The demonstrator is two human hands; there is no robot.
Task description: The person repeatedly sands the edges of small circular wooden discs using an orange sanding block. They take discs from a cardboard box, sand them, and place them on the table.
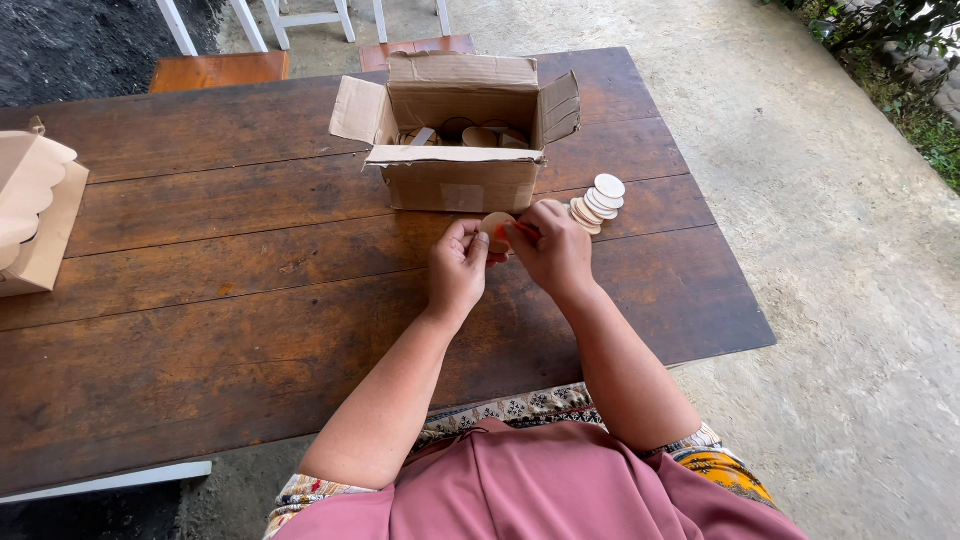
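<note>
1. The left hand and the right hand are meeting above the middle of a dark wooden table, fingers pinching a small round wooden disc between them.
2. The left fingers are closing on the disc's lower left edge, while the right thumb and fingers are gripping its right side, where a small reddish-orange bit is showing; what that bit is cannot be told.
3. The disc is hovering just in front of an open cardboard box, whose flaps are standing spread and which is holding more round wooden pieces inside.
4. A leaning stack of pale wooden discs is lying on the table just right of the box, near the right hand.
5. A second, paler cardboard piece with a scalloped edge is sitting at the table's far left edge, well apart from the hands.
6. The tabletop is showing wide, worn planks with scuffs and seams.
7. Beyond the table, two brown wooden seats on white frames are standing, and a rough concrete floor is stretching to the right, with green plants bordering its far corner.
</note>
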